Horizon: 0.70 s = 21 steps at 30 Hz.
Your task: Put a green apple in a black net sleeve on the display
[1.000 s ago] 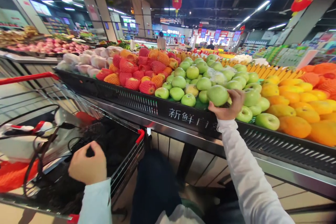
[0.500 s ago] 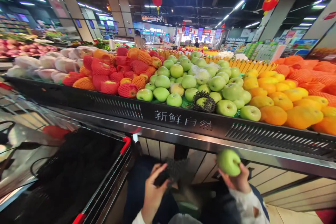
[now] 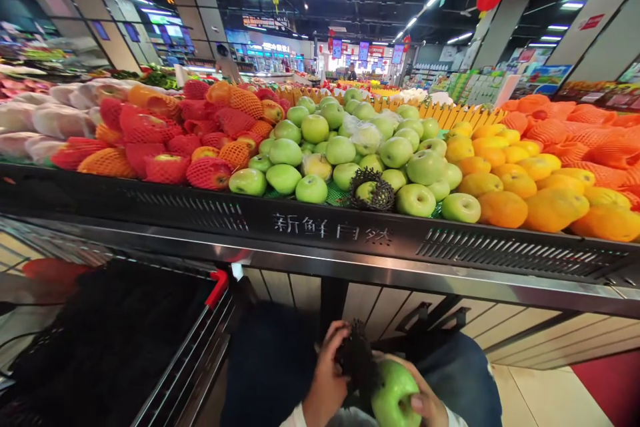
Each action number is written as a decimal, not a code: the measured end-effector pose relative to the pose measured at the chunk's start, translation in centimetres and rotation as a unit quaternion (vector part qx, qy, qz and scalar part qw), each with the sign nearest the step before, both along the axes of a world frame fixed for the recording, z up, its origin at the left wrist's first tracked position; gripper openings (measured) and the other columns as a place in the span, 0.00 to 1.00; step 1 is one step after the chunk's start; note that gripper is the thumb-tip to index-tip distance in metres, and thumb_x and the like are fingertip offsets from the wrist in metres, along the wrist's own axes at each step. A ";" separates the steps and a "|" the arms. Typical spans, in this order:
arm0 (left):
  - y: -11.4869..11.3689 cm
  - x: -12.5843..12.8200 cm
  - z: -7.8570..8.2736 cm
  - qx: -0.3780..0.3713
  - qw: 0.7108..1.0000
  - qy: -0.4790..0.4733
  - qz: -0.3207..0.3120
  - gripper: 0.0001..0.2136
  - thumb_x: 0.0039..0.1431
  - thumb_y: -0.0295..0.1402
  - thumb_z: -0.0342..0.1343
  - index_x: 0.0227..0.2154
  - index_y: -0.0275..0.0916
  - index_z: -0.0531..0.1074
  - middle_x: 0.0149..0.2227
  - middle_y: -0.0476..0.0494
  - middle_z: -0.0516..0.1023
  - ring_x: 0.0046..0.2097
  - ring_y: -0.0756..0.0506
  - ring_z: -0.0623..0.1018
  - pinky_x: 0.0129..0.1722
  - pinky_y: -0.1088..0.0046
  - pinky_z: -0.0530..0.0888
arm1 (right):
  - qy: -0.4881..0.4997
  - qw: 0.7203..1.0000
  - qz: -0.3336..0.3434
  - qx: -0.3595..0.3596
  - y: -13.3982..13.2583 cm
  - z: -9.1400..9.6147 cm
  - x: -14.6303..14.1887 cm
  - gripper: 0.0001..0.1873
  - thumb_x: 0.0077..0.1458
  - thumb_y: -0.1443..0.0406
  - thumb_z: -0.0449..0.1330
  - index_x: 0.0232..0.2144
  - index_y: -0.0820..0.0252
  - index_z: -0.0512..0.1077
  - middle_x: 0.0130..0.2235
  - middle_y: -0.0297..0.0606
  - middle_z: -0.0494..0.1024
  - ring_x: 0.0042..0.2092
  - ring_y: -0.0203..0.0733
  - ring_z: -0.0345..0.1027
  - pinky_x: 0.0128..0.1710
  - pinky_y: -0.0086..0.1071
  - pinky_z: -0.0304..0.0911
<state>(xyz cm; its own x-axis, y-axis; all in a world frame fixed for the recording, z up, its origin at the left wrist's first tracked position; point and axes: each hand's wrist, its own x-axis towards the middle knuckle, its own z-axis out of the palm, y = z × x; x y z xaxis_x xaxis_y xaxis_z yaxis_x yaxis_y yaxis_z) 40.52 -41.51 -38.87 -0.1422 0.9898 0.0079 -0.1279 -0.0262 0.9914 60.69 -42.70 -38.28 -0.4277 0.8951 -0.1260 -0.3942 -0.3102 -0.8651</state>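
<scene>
My right hand (image 3: 425,400) grips a green apple (image 3: 395,390) low in the view, its fingers wrapped round the fruit's far and right sides. Just left of it, my left hand (image 3: 327,373) is closed on a black foam net sleeve (image 3: 357,360). The sleeve's edge meets the apple's left side; whether any of the fruit is inside it I cannot tell. Both hands are above my lap, below the display's front edge. On the display, another green apple in a black net (image 3: 371,190) sits at the front among bare green apples (image 3: 313,188).
A black slotted rail (image 3: 330,230) fronts the fruit display. Red-netted fruit (image 3: 165,167) lies left of the apples, orange-yellow fruit (image 3: 560,210) right. A shopping cart (image 3: 217,287) holding a black item (image 3: 110,333) stands at lower left.
My right hand has brought the apple down and left, and my left hand has moved right with the net sleeve. Apple and sleeve now meet. The view has shifted slightly.
</scene>
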 end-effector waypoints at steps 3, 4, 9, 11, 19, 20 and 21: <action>-1.0 -1.2 0.3 0.075 0.982 0.153 0.082 0.25 0.34 0.16 0.54 0.39 0.42 0.74 0.52 0.39 0.70 0.54 0.39 0.75 0.53 0.61 0.74 | 0.017 1.000 0.006 -0.002 1.5 -0.3 -2.0 0.37 0.31 0.43 0.70 0.45 0.51 0.81 0.40 0.43 0.84 0.39 0.53 0.78 0.38 0.42 0.72; -1.4 -1.6 0.4 0.105 0.968 0.206 0.102 0.20 0.36 0.16 0.53 0.34 0.41 0.73 0.49 0.40 0.70 0.52 0.40 0.75 0.52 0.62 0.75 | 0.027 1.000 0.009 -0.012 1.7 -0.3 -2.5 0.36 0.33 0.44 0.70 0.44 0.53 0.81 0.37 0.42 0.84 0.36 0.49 0.78 0.36 0.38 0.71; -2.5 -3.4 0.3 0.212 0.913 0.311 0.154 0.13 0.53 0.20 0.54 0.39 0.41 0.72 0.43 0.42 0.71 0.44 0.44 0.76 0.43 0.69 0.76 | 0.069 0.997 0.015 -0.023 2.0 0.1 -3.6 0.32 0.37 0.47 0.72 0.45 0.55 0.81 0.35 0.40 0.83 0.34 0.40 0.76 0.38 0.30 0.68; -2.6 -3.4 0.3 0.195 0.925 0.290 0.150 0.09 0.60 0.27 0.53 0.42 0.41 0.72 0.45 0.40 0.73 0.46 0.43 0.77 0.44 0.68 0.76 | 0.076 0.997 0.003 -0.025 1.7 0.6 -3.3 0.31 0.38 0.48 0.72 0.45 0.53 0.81 0.36 0.39 0.84 0.35 0.40 0.76 0.39 0.30 0.68; -1.3 -1.0 2.6 0.068 0.966 0.249 -0.004 0.10 0.59 0.39 0.57 0.27 0.39 0.73 0.40 0.38 0.77 0.44 0.39 0.78 0.45 0.64 0.75 | 0.029 0.993 -0.078 -0.082 0.3 1.0 -0.6 0.34 0.34 0.49 0.75 0.44 0.58 0.81 0.39 0.43 0.84 0.39 0.47 0.77 0.41 0.36 0.69; -1.1 -0.9 2.5 0.058 0.974 0.218 0.001 0.11 0.59 0.40 0.58 0.26 0.39 0.73 0.38 0.39 0.78 0.43 0.40 0.78 0.44 0.65 0.75 | 0.025 0.990 -0.101 -0.097 0.2 0.7 -0.3 0.33 0.34 0.49 0.75 0.43 0.58 0.82 0.38 0.42 0.85 0.38 0.47 0.77 0.41 0.36 0.70; -1.0 -0.9 2.2 0.040 0.983 0.176 0.015 0.12 0.59 0.42 0.58 0.27 0.39 0.74 0.36 0.39 0.78 0.41 0.40 0.78 0.43 0.66 0.76 | 0.025 0.985 -0.126 -0.113 0.1 0.5 -0.1 0.32 0.34 0.50 0.76 0.42 0.58 0.82 0.37 0.42 0.85 0.38 0.47 0.77 0.40 0.37 0.70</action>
